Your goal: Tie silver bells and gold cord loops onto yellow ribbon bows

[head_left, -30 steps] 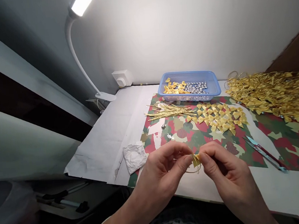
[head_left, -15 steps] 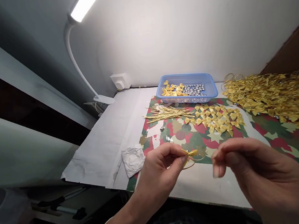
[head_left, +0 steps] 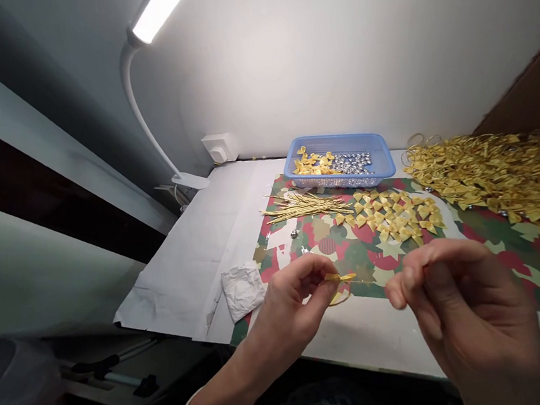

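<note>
Between the thumb and fingertips of my left hand [head_left: 292, 308] is a small yellow ribbon bow [head_left: 346, 277]. A thin gold cord [head_left: 342, 298] curves in a loop below the bow, and a strand of it stretches right toward my other hand. My right hand [head_left: 476, 316] is held just to the right with its fingers curled and thumb tucked in. Whether the strand's end is between those fingers I cannot make out. Beyond both hands, loose yellow bows [head_left: 398, 215] lie spread on a patterned sheet [head_left: 351, 249], beside a bundle of gold cords [head_left: 306, 205].
A blue basket [head_left: 388, 169] at the wall holds yellow bows and silver bells. To the right is a large heap of corded bows [head_left: 501, 174]. A single bell [head_left: 294, 233] lies on the sheet. Crumpled white paper [head_left: 243, 291] and a lamp [head_left: 190, 181] are on the left.
My right hand has turned slightly and shifted, its fingertips curling in closer. The bow in my left hand is now tilted flatter, and the cord strand looks straighter. The view has shifted slightly.
</note>
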{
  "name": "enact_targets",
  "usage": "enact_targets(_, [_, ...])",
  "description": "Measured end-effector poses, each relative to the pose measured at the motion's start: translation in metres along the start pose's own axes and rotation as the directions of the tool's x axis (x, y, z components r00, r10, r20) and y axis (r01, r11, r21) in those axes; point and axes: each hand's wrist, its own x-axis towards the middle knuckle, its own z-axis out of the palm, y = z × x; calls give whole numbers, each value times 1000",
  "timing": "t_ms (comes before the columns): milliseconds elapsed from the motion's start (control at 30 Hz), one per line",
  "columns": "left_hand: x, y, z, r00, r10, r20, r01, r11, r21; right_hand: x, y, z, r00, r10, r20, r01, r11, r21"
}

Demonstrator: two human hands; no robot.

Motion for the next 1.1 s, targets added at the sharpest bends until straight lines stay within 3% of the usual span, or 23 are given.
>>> enact_targets(167, [2,3,1,987,140,83,-155,964,216,4,0,5,995,-87,54,90,994,-62])
enact_targets(233, [4,6,1,991,72,109,-92,976,198,0,2,12,972,-146,186,160,985,-62])
enact_targets(333, [7,8,-2,982,-79,173,71,996,50,-14,15,24,876,-221,429,275,959,-69])
enact_targets(400, [8,5,-4,971,-124,206,130,991,-18,-26,29,30,830,-239,504,338,934,-114])
enact_targets(500, [9,-1,-7,967,-158,200,171,984,-47,-37,42,32,821,-205,532,338,926,-166])
enact_targets(633, [6,-4,-6,971,-178,157,192,978,-81,-28,35,22,870,-225,440,347,912,-220])
enact_targets(700, [4,-2,-5,976,-161,150,174,982,-78,-18,30,14,883,-227,410,391,839,-378])
enact_targets(833, [-1,1,-5,980,-128,153,141,986,-83,-9,35,1,889,-236,394,450,613,-650])
enact_targets(1100, [-4,3,-8,957,-179,229,231,947,-223,-13,45,-4,850,-284,444,525,384,-760])
